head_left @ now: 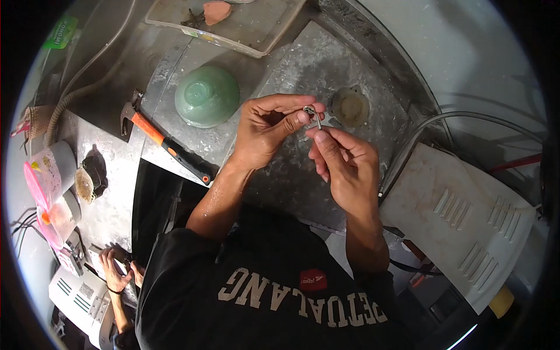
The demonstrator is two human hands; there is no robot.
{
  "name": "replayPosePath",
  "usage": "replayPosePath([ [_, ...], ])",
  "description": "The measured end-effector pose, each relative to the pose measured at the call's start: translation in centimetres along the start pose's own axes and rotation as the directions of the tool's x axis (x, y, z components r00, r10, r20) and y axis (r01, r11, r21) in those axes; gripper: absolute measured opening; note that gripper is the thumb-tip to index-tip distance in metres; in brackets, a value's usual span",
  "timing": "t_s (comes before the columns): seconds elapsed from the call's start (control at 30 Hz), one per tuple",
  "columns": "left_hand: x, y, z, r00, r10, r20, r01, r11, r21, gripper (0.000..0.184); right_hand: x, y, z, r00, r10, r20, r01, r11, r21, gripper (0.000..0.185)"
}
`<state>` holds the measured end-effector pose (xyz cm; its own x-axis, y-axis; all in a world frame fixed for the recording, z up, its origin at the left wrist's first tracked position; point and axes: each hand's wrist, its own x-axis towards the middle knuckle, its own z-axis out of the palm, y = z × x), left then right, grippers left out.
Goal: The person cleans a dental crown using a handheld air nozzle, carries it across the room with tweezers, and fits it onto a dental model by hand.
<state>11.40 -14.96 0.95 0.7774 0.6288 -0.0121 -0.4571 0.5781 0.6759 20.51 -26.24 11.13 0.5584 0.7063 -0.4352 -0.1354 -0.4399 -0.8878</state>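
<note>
Between the thumb and fingers of my left hand [262, 131] is a small, dark silvery metal piece [309, 109]. It looks ring-like, but its exact kind is too small to tell. My right hand [350, 166] pinches a thin metal rod [318, 121], its upper end close to the small piece; whether they touch I cannot tell. Both hands are raised over a grey, white-smudged worktop [303, 64]. Just beyond my right fingers sits a round, shallow dish-like object [350, 107]. A green glass-like dome [207, 96] stands left of my left hand.
A hammer [166, 144] with an orange and black handle lies at left. A plastic tray [245, 44] holds a pinkish chunk [216, 12]. At right stands a vented pale casing [461, 227] beside a grey hose [466, 115]. Another person's hands [116, 271] work at lower left.
</note>
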Motion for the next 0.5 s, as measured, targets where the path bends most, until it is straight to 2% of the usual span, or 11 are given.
replayPosePath([
  [0.23,0.3,-1.0,0.6,1.000,0.026,0.005,-0.024,0.986,-0.167,0.025,-0.1,-0.7,-0.8,0.999,0.025,0.021,-0.025,0.999,-0.036,0.030],
  [0.3,0.4,-1.3,0.7,0.999,0.030,-0.014,-0.032,0.982,-0.186,0.025,-0.3,-0.6,-0.9,1.000,-0.002,0.014,0.003,0.999,-0.035,0.032],
  [0.43,0.2,-1.5,1.0,0.998,0.039,-0.052,-0.046,0.988,-0.148,0.026,-0.6,-1.1,-1.2,0.998,0.067,0.016,-0.067,0.998,-0.015,0.034],
  [0.5,0.2,-1.5,1.2,0.997,0.039,-0.059,-0.051,0.977,-0.208,0.026,-0.8,-1.2,-1.1,0.998,0.060,0.005,-0.060,0.998,-0.031,0.034],
])
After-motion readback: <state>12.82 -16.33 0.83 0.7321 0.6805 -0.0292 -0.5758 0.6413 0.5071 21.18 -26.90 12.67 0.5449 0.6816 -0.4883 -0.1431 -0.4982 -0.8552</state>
